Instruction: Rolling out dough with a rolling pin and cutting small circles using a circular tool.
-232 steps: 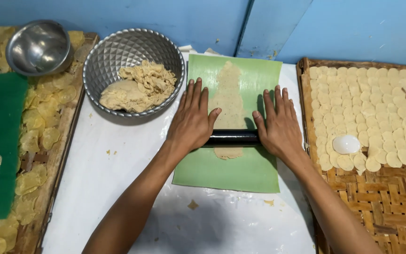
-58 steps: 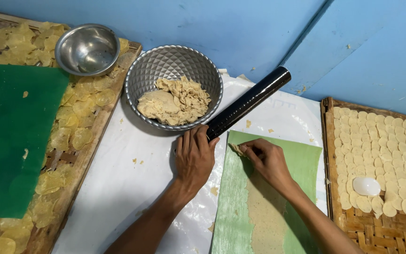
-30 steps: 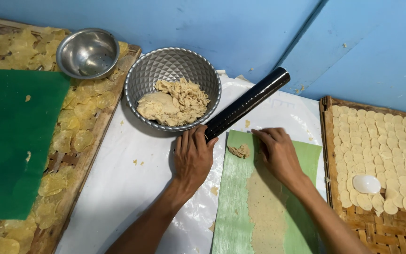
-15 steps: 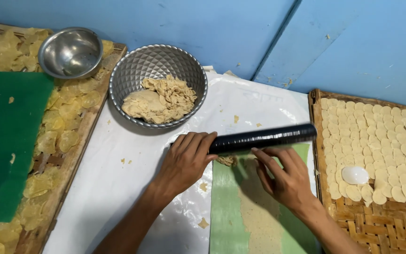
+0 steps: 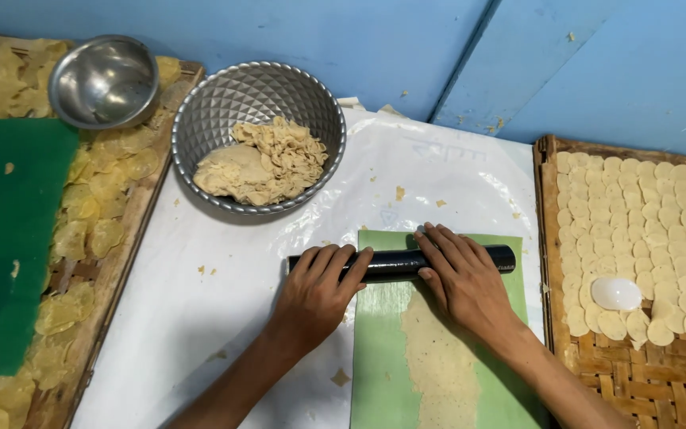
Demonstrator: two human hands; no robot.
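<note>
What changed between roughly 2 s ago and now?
The black roller left its slanted spot beside the dough bowl and now lies crosswise on the green sheet's far end. The left hand and right hand left the sheet and now press it. Bowl, trays and dough strip unchanged.

Light is soft, even and fairly bright, seemingly from above; shadows are faint, a thin dark one under the patterned metal bowl (image 5: 260,135) on the white worktop (image 5: 200,310); the small steel bowl (image 5: 103,79) shows mild glare; focus is sharp throughout, with slight wide-angle bending at the edges.
</note>
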